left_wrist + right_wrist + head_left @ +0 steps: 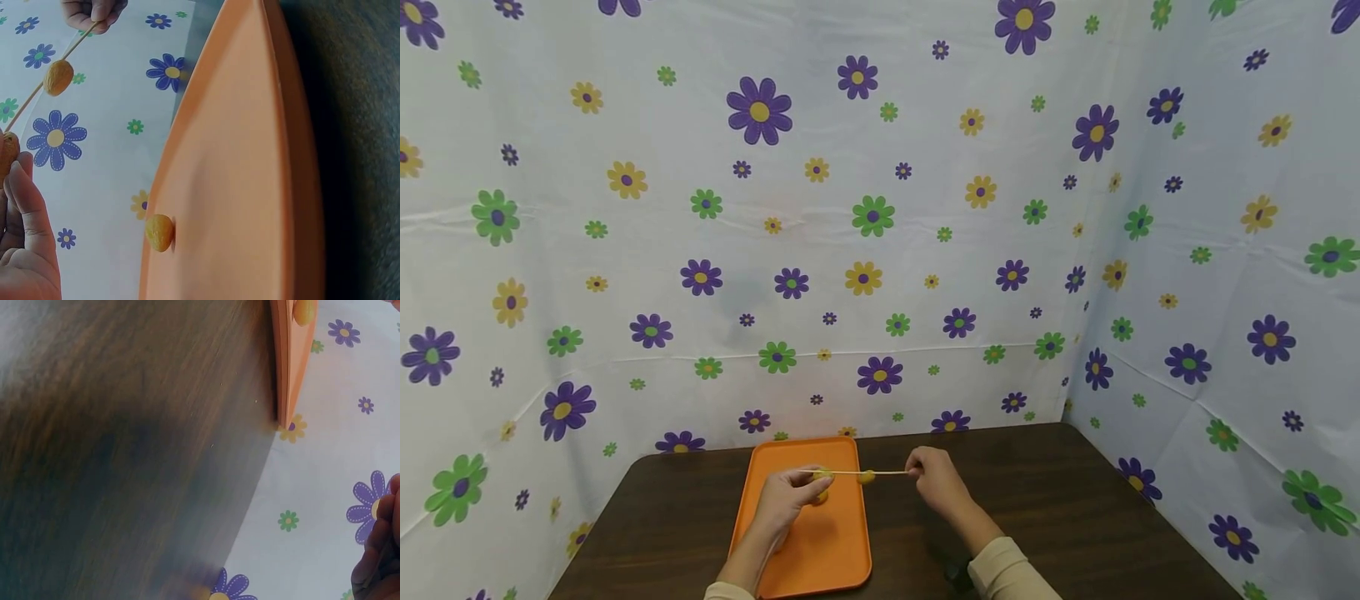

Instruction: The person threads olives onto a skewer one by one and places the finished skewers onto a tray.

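Note:
A thin wooden skewer (pixel 891 473) runs level between the two hands, with a wrinkled, oval, yellow-brown fruit-like piece (pixel 58 78) threaded along it. My right hand (pixel 936 479) pinches the skewer's right end. At its other end, my left hand (pixel 784 498) holds a second such piece (pixel 9 153) between thumb and fingers, partly hidden by them in the left wrist view. Beneath the left hand, one more yellow-brown piece (pixel 160 232) lies on the orange tray (pixel 827 550). Only part of the right hand (pixel 378 550) shows at the edge of the right wrist view.
The tray stands on a dark wooden table (pixel 1060 500), left of the right arm. A white flower-print cloth (pixel 820 242) hangs behind the table and along its sides. Beside the right sleeve is a dark object (pixel 957 573), partly hidden.

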A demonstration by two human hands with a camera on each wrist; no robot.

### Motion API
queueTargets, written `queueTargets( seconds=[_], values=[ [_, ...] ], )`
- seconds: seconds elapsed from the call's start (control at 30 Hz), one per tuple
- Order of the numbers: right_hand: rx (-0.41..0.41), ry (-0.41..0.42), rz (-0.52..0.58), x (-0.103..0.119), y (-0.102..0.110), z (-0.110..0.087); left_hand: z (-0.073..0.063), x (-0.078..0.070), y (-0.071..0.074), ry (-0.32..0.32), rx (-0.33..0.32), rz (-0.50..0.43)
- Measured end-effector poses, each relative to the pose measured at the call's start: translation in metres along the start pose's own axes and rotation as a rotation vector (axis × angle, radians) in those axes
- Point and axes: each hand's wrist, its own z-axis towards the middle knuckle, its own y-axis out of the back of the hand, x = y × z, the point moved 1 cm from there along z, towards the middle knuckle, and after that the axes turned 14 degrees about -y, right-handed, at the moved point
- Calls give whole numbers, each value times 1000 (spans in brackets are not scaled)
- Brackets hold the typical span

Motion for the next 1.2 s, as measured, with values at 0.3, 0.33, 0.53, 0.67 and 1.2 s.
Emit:
queueTargets(
  seconds=[0.3,0.33,0.53,0.67,1.2],
  values=[
    [5,-1,-6,3,-2,0,0,0,-3,12,-7,30],
    [4,2,-7,4,-2,0,0,0,-3,13,-10,34],
    [9,-9,-11,5,-2,0,-1,1,-5,7,-6,39],
    [17,-19,-3,5,-3,-1,0,2,-7,5,2,31],
    [10,3,14,10,-6,-5,-4,-4,-10,-28,29,65]
  ],
)
